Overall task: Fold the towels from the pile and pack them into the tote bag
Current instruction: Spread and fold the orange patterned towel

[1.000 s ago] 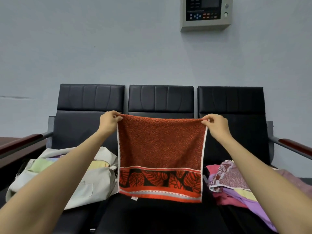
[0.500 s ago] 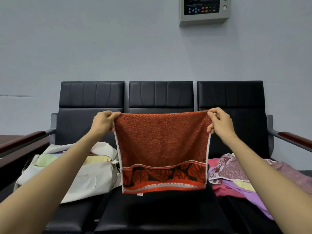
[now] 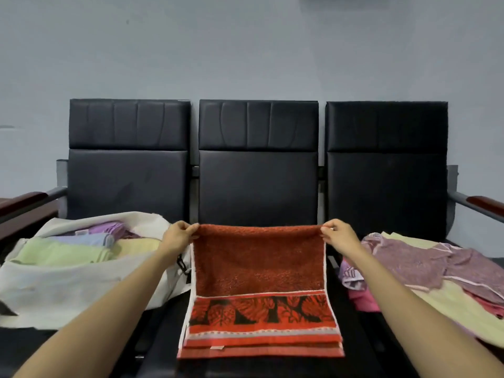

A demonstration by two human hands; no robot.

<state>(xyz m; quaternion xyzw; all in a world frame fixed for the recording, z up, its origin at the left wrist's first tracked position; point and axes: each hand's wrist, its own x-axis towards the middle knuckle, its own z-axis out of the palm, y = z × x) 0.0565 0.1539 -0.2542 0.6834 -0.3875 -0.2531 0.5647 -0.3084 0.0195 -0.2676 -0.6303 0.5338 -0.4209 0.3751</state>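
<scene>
Resting at 6 o'clock on the middle seat: layered near edge of a rust-red terry towel with a leaf-patterned border (image 3: 259,271). Pinched at its raised far corners between thumb and curled fingers: left hand (image 3: 178,236) at 11 o'clock, right hand (image 3: 339,236) at 1 o'clock. Lying open at 9 o'clock: cream canvas tote bag (image 3: 68,287), holding folded pastel towels (image 3: 62,251). Heaped at 3 o'clock: loose pile of purple, pink and yellow towels (image 3: 425,264). Standing behind at 12 o'clock: black padded three-seat bench (image 3: 259,184).
</scene>
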